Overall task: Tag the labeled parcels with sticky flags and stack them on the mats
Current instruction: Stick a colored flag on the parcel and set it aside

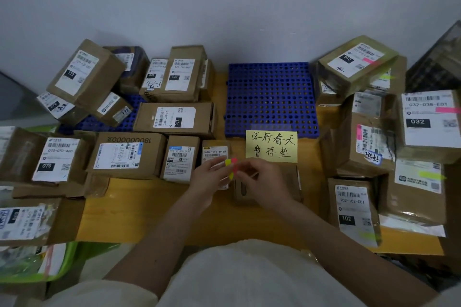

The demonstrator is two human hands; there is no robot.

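Over the yellow table, my left hand (208,179) holds a small pad of sticky flags (230,168) with yellow and pink strips. My right hand (262,180) pinches at the pad's pink flag with its fingertips. A small labeled parcel (215,151) lies just behind my left hand, partly hidden by it. Another small cardboard box (291,182) sits under my right hand. A bare blue perforated mat (270,99) lies at the back centre, with a yellow handwritten note (271,146) at its front edge. A second blue mat (124,121) on the left is mostly covered by parcels.
Many brown labeled parcels crowd the left, among them a 070 box (56,159) and a 032 box (174,118). On the right, stacked parcels carry pink and yellow flags, including a 032 box (429,119) and a 102 box (353,209). A green bin (64,264) stands at lower left.
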